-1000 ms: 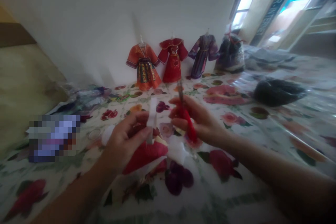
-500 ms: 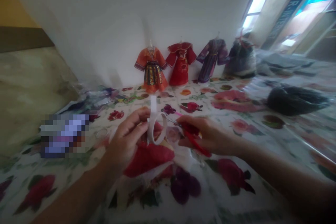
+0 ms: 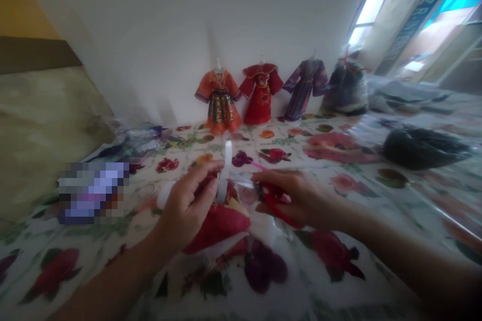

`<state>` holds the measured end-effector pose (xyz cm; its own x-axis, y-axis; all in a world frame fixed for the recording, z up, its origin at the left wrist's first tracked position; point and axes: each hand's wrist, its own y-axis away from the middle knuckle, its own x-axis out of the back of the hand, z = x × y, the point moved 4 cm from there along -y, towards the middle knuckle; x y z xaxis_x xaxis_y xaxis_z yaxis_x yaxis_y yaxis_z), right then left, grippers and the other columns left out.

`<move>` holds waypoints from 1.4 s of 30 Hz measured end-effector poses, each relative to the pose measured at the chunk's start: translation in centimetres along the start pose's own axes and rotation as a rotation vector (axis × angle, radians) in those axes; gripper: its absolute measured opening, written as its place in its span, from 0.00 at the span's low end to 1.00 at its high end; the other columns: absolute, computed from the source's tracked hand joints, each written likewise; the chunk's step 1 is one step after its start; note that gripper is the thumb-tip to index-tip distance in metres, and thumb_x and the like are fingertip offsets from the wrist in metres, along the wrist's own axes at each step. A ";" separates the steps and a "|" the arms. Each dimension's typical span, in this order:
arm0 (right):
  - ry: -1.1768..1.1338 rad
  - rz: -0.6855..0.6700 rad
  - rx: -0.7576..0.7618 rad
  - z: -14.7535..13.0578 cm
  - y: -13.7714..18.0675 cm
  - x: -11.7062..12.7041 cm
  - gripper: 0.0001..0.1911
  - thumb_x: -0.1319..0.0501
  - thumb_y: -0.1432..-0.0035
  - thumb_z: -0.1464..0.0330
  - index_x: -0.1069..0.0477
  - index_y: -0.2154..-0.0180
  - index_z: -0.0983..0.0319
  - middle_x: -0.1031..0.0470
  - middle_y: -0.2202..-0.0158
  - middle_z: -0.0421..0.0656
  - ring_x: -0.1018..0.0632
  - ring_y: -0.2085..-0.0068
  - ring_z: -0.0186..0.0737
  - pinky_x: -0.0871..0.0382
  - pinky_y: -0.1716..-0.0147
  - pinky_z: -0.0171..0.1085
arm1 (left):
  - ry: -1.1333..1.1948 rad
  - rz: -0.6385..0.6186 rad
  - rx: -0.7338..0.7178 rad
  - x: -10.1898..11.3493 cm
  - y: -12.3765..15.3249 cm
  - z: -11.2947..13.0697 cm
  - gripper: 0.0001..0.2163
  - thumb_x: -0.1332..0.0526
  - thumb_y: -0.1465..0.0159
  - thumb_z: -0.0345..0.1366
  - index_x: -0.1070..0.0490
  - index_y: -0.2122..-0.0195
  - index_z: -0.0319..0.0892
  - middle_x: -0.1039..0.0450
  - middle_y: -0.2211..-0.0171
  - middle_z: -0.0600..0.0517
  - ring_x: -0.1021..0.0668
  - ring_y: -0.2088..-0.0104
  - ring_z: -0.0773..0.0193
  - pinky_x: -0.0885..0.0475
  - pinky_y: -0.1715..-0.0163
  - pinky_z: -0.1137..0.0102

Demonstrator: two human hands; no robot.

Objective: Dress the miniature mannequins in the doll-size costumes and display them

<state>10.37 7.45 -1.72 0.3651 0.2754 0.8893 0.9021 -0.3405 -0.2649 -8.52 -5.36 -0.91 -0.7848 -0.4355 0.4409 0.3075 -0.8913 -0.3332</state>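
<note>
My left hand (image 3: pixel 188 205) is closed on a roll of white tape (image 3: pixel 224 180), held upright over the table with a loose end sticking up. My right hand (image 3: pixel 289 195) grips red-handled scissors (image 3: pixel 276 200), whose blades point left and meet a strip of tape stretched from the roll. Below both hands lies a small red garment (image 3: pixel 218 225) on white paper. Three miniature dresses stand against the wall: orange (image 3: pixel 219 103), red (image 3: pixel 260 93) and purple (image 3: pixel 303 88).
A floral tablecloth (image 3: pixel 331 271) covers the table. A dark bundle (image 3: pixel 422 148) lies at the right, a wrapped dark item (image 3: pixel 346 90) stands by the window, and clear packaging (image 3: pixel 139 140) is piled at the back left.
The scissors swung from pointing up to pointing left at the tape. The tape roll turned edge-on and a strip now stretches toward the scissors.
</note>
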 end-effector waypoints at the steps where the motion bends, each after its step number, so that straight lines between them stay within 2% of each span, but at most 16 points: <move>1: 0.004 0.005 0.012 0.0 0.0 0.0 0.19 0.36 0.37 0.58 0.28 0.47 0.57 0.20 0.60 0.43 0.21 0.64 0.40 0.31 0.65 0.36 | -0.007 -0.001 -0.007 0.0 0.0 0.0 0.13 0.43 0.30 0.38 0.28 0.46 0.46 0.25 0.46 0.48 0.23 0.47 0.57 0.29 0.44 0.61; 5: 0.037 0.040 0.037 0.1 0.0 -0.1 0.16 0.38 0.36 0.61 0.27 0.48 0.57 0.19 0.62 0.44 0.20 0.64 0.41 0.30 0.65 0.37 | -0.021 -0.014 -0.022 0.0 0.0 0.0 0.13 0.44 0.30 0.38 0.27 0.47 0.45 0.24 0.47 0.48 0.23 0.47 0.58 0.28 0.45 0.62; 9: 0.091 0.050 0.044 0.0 0.1 -0.2 0.17 0.39 0.36 0.62 0.26 0.47 0.58 0.19 0.59 0.46 0.19 0.63 0.43 0.29 0.65 0.38 | -0.066 -0.036 -0.055 -0.2 0.1 0.3 0.13 0.44 0.30 0.37 0.27 0.47 0.45 0.23 0.51 0.49 0.22 0.52 0.60 0.27 0.47 0.63; 15: 0.151 0.075 0.086 -0.5 0.3 0.0 0.19 0.40 0.34 0.61 0.27 0.44 0.59 0.19 0.57 0.49 0.18 0.62 0.45 0.27 0.64 0.39 | -0.038 -0.055 -0.018 -0.3 0.0 0.2 0.13 0.44 0.31 0.37 0.27 0.47 0.45 0.23 0.53 0.49 0.21 0.56 0.61 0.27 0.49 0.62; 25: 0.045 0.052 0.092 0.3 0.2 -0.4 0.19 0.41 0.35 0.64 0.27 0.44 0.56 0.18 0.54 0.46 0.18 0.61 0.41 0.27 0.63 0.36 | 0.007 -0.064 0.017 -0.2 0.0 0.0 0.13 0.43 0.31 0.38 0.27 0.47 0.48 0.23 0.57 0.50 0.21 0.56 0.58 0.27 0.48 0.60; 30: 0.017 0.022 0.070 0.2 0.2 -0.3 0.19 0.40 0.35 0.65 0.27 0.43 0.56 0.18 0.56 0.46 0.18 0.61 0.41 0.26 0.62 0.37 | 0.065 -0.065 0.064 -0.3 0.0 -0.2 0.13 0.42 0.31 0.39 0.27 0.47 0.49 0.23 0.56 0.50 0.21 0.54 0.57 0.27 0.47 0.59; 36: 0.014 0.052 0.090 0.2 0.0 -0.2 0.19 0.41 0.34 0.64 0.27 0.43 0.56 0.18 0.58 0.45 0.19 0.64 0.38 0.28 0.66 0.35 | 0.072 -0.056 0.071 -0.2 0.1 -0.2 0.13 0.41 0.32 0.40 0.26 0.48 0.49 0.23 0.54 0.50 0.21 0.54 0.57 0.26 0.50 0.62; 42: 0.039 0.012 0.085 0.2 0.0 -0.2 0.19 0.42 0.33 0.61 0.28 0.43 0.55 0.18 0.55 0.45 0.18 0.61 0.39 0.28 0.63 0.36 | 0.135 -0.065 0.082 -0.3 0.1 -0.6 0.15 0.41 0.31 0.40 0.28 0.44 0.51 0.25 0.53 0.50 0.21 0.54 0.58 0.25 0.54 0.65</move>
<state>10.33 7.63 -1.93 0.3683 0.2355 0.8994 0.9145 -0.2659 -0.3049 -8.64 -5.23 -1.57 -0.8678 -0.3609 0.3415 0.2923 -0.9266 -0.2366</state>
